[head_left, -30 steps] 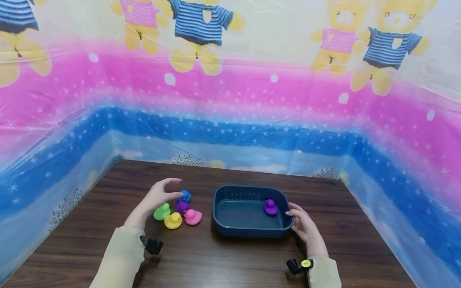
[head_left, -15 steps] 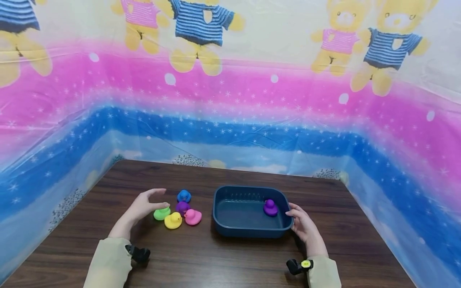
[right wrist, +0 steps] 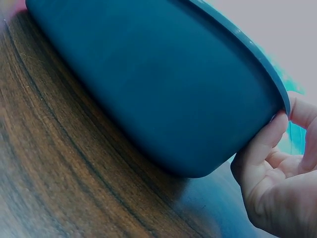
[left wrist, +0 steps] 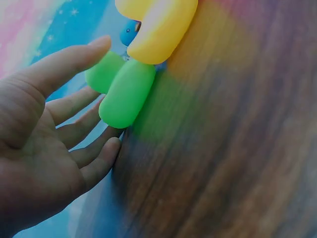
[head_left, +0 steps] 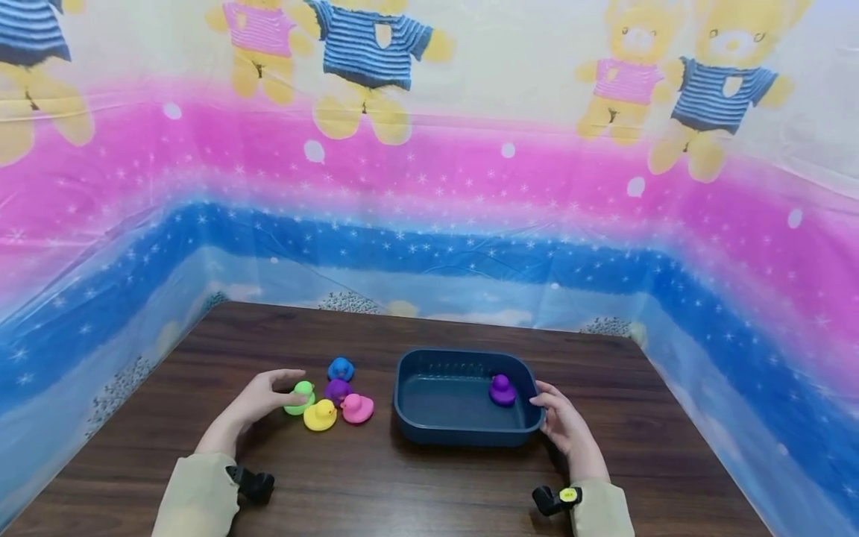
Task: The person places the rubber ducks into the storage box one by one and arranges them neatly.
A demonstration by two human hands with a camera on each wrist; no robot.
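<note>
My left hand (head_left: 258, 399) is around the green rubber duck (left wrist: 129, 94), thumb on the near side and relaxed fingers on the far side, not closed on it. In the left wrist view the thumb tip passes by the duck's head. Beside it sit a yellow duck (head_left: 321, 415), a pink duck (head_left: 358, 409), a purple duck (head_left: 338, 391) and a blue duck (head_left: 341, 368). With thumb and fingers at the rim, my right hand (head_left: 567, 425) holds the right end of a dark blue bin (right wrist: 163, 84). Inside the bin lies another purple duck (head_left: 502, 390).
Everything stands on a dark wood-grain table (head_left: 376, 485). A patterned curtain (head_left: 429, 186) with bears hangs along the table's back and sides. The bin is to the right of the duck cluster.
My left hand has moved from near the blue duck, left and toward me, then down around the green duck. The right hand stays at the bin.
</note>
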